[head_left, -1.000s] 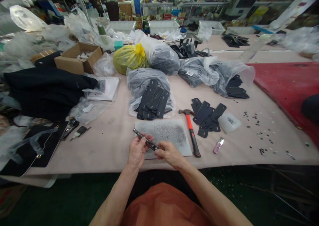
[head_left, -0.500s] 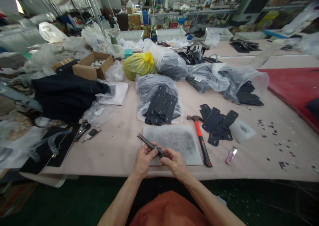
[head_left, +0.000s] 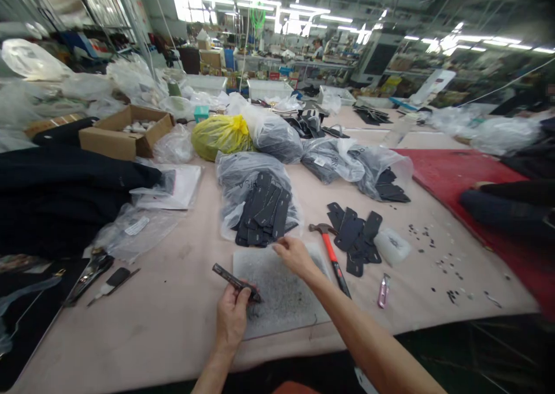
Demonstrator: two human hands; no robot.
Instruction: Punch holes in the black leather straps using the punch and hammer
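Note:
My left hand (head_left: 233,313) is closed round a dark, narrow bar-shaped tool (head_left: 229,278) over the left edge of a speckled white sheet (head_left: 286,301). My right hand (head_left: 295,256) hovers at the sheet's far edge with its fingers pressed together; whatever they may hold is too small to make out. Just beyond those fingertips, a pile of black tags (head_left: 264,209) spills from a clear plastic bag (head_left: 229,174). A hammer (head_left: 332,252) with a red and black handle lies right of the sheet, partly behind my right forearm.
More black tags (head_left: 358,235), a white block (head_left: 392,246) and a pink cutter (head_left: 384,291) lie on the right. Bags, a yellow bag (head_left: 223,136) and a cardboard box (head_left: 125,133) line the back. Another person's dark sleeve (head_left: 507,206) rests on the red surface (head_left: 459,177).
My right hand has let go of the tool and moved forward to the tags' near edge. My left hand still holds the tool. The camera view has shifted right and upward.

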